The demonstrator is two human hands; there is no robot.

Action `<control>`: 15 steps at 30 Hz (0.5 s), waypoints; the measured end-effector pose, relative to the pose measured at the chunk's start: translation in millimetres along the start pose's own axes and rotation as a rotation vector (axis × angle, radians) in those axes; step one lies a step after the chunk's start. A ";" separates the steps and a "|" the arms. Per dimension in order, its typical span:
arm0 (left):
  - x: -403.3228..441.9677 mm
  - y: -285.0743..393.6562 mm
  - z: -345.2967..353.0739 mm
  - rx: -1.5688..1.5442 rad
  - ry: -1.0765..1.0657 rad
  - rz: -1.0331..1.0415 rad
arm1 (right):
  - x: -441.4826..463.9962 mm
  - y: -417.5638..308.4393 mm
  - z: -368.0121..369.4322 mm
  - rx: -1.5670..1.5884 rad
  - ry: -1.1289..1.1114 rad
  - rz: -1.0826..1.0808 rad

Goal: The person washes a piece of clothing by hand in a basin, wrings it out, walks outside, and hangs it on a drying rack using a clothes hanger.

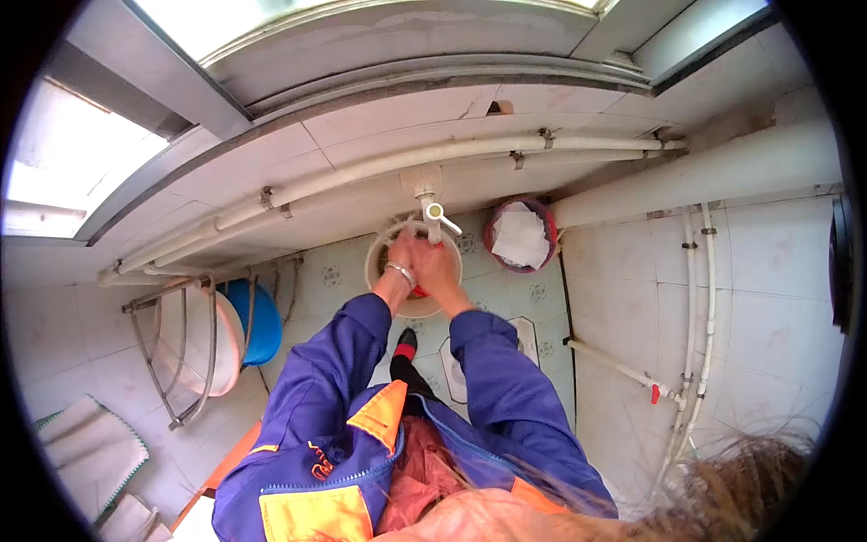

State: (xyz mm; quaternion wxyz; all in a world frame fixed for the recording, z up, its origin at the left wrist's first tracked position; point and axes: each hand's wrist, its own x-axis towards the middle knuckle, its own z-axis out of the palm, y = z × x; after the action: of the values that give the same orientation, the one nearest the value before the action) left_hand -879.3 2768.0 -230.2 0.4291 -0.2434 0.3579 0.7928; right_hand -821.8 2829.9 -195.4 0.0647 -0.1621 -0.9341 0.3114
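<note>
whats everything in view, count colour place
tap: one, white, far wall
bucket: one, off-white, under tap
unclear thing: one, red, by hands
bin: one, red, right of bucket
paper: unclear count, white, in bin
squat pan: one, white, floor
basins: two, blue and pale, by rack
rack: one, grey, left side
cloths: two, grey, lower left
pipes: several, white, along walls
valve: one, red, right wall
windows: at least two, grey-framed, top and left
tiles: many, pale, floor and walls
shoe: one, black-red, floor
jacket: one, blue-orange, worn
bracelet: one, silver, left wrist
left hand: one, bare, at bucket
right hand: one, bare, at bucket
</note>
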 end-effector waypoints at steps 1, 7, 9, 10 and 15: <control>-8.7 -7.1 16.0 0.107 0.246 0.079 | 6.0 8.9 -3.9 0.006 -0.002 0.006; 80.1 -19.5 -77.4 0.225 0.111 0.094 | -2.8 -22.8 -4.2 0.217 0.049 -0.001; 50.8 -1.2 -56.6 0.274 0.092 0.078 | -7.6 -29.0 -6.8 0.232 -0.021 -0.010; 15.4 9.8 -20.5 0.384 0.218 0.082 | -3.7 -29.0 -11.9 0.166 -0.006 0.053; 21.5 -17.1 -6.4 -0.143 0.084 -0.067 | 21.1 10.9 -8.8 0.127 0.136 0.284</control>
State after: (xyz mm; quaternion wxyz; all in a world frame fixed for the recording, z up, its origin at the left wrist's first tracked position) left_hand -875.2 2780.4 -255.2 0.4216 -0.3184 0.3095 0.7906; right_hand -836.8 2850.3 -194.6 0.0932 -0.3087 -0.8738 0.3640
